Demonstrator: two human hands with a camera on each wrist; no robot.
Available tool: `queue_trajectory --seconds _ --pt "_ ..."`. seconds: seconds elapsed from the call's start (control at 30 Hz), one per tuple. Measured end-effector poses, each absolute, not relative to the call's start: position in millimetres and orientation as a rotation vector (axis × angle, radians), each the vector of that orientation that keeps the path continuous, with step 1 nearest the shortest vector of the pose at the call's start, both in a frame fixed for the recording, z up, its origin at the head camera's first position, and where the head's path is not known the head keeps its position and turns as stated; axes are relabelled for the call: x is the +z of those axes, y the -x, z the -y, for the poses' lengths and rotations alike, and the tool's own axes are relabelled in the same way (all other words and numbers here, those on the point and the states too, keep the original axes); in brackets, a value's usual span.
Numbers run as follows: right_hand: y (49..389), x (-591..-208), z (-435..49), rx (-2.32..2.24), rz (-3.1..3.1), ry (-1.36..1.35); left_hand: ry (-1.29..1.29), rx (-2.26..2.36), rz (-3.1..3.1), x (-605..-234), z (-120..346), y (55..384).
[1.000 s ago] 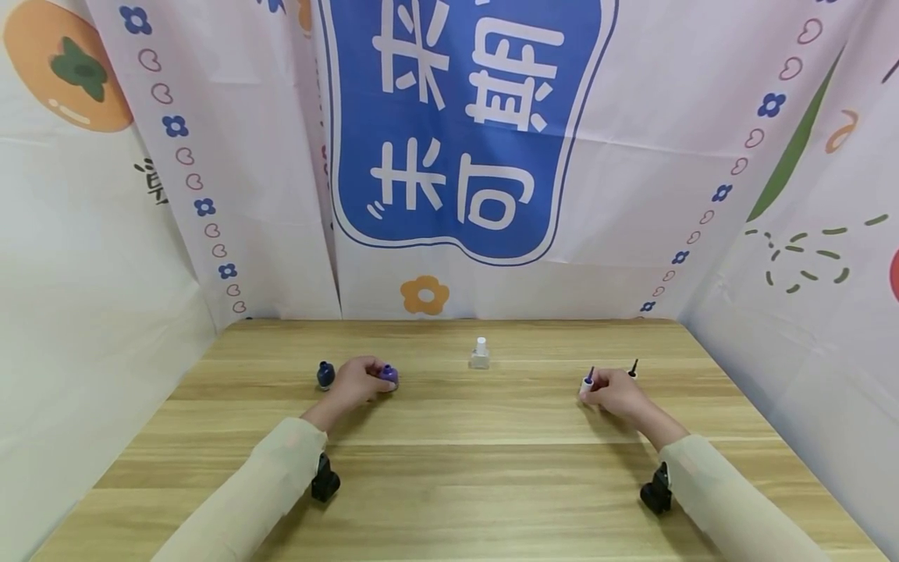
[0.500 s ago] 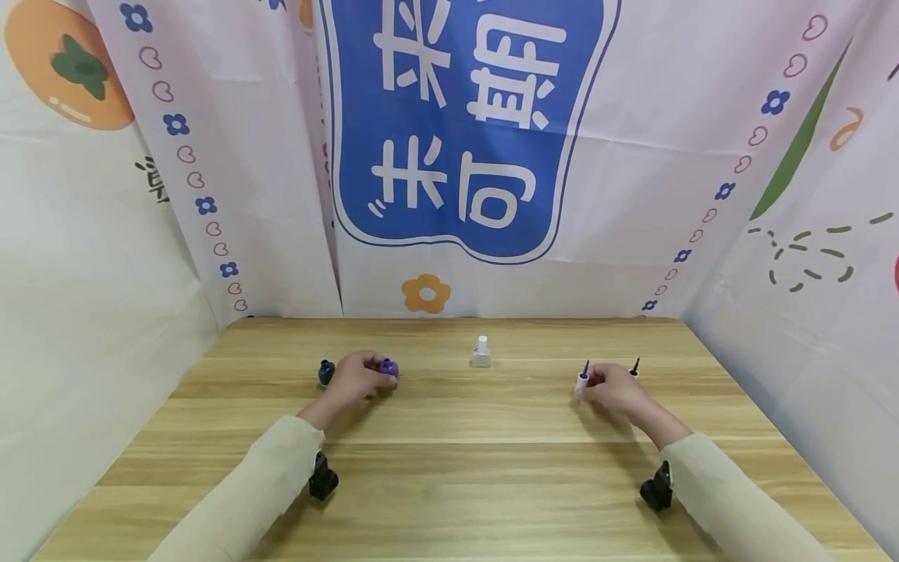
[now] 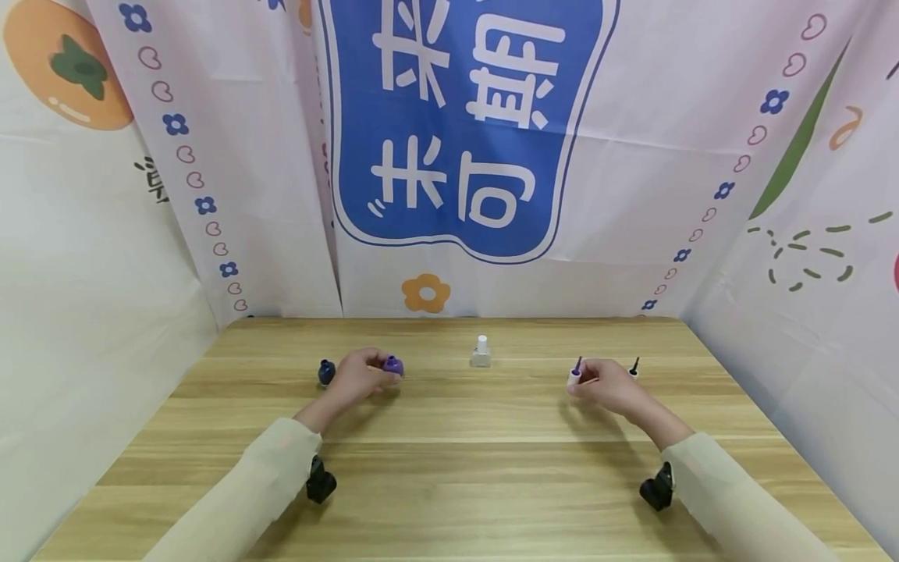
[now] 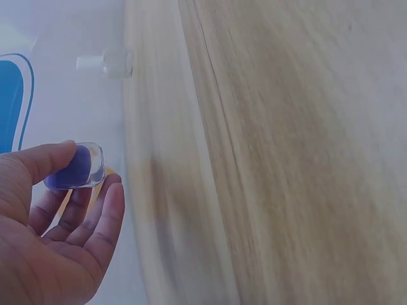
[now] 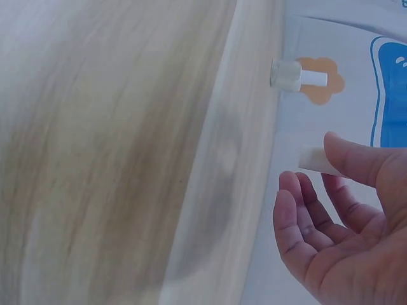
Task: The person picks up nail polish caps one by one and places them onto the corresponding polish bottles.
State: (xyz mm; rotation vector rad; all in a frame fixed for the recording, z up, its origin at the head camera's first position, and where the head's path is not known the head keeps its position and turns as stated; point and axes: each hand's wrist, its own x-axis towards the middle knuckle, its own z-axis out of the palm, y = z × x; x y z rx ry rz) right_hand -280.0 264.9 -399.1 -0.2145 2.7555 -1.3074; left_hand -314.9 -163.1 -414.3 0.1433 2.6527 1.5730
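My left hand (image 3: 357, 378) pinches a small purple nail polish bottle (image 4: 75, 168) between thumb and fingers. The bottle's neck is uncapped and points up in the head view. A dark blue nail polish bottle (image 3: 326, 372), also uncapped, stands just left of that hand. My right hand (image 3: 609, 385) pinches a white nail polish cap (image 3: 574, 378) whose purple-coated brush points upward. In the right wrist view only the white end of this cap (image 5: 313, 158) shows past the thumb. Behind the right hand is another white cap (image 3: 634, 371) with a dark brush sticking up, partly hidden.
A clear nail polish bottle (image 3: 481, 353) with its white cap on stands between the hands, toward the back of the wooden table (image 3: 449, 484). A printed cloth (image 3: 618, 195) hangs behind the table's far edge. Black cameras (image 3: 321, 479) are worn at both wrists.
The right hand has moved left and slightly up with the cap and brush. The left hand has raised the purple bottle a little and shifted it slightly right. The other bottles stay put.
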Motion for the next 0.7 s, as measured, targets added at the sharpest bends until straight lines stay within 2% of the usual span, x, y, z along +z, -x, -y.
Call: queue_trajectory --seconds 0.7 --pt "268 -384 -242 -1.444 -2.562 0.321 -0.287 1.644 -2.537 -410 147 292"
